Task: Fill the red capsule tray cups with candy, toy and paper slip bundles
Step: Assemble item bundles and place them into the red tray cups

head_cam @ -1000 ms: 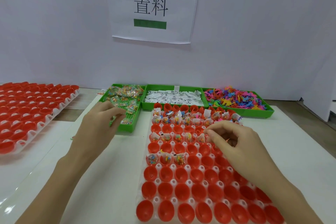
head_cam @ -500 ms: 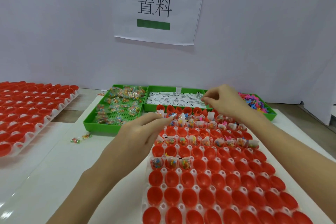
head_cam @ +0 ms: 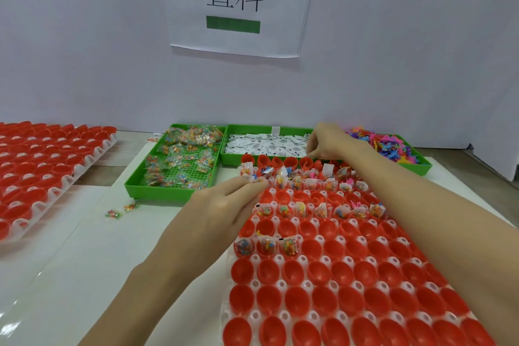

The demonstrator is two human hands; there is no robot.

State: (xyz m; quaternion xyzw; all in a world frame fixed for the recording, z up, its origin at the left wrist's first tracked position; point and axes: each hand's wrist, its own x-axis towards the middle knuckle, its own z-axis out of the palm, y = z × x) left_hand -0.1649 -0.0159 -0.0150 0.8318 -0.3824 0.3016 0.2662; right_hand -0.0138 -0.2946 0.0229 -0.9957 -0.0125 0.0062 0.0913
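The red capsule tray [head_cam: 323, 298] lies in front of me; its far rows hold candy, toy and slip bundles, and its near rows are bare cups. My left hand [head_cam: 224, 205] reaches over the tray's far-left cups, its fingertips pinching a small candy packet [head_cam: 262, 181]. My right hand [head_cam: 328, 143] hovers over the right end of the green paper slip tray [head_cam: 233, 160], fingers curled down and pinching a paper slip [head_cam: 309, 152]. The green candy tray [head_cam: 157, 194] sits to the left of it and the green toy tray [head_cam: 418, 168] to the right.
A second tray of red capsule cups [head_cam: 42, 166] lies at the left. Two loose candy packets [head_cam: 115, 213] rest on the white table in front of the candy tray. A paper sign [head_cam: 236, 3] hangs on the wall behind the trays.
My left hand left the candy tray and moved right to the capsule tray's far-left cups. My right hand lifted from the capsule tray and reached back to the paper slip tray.
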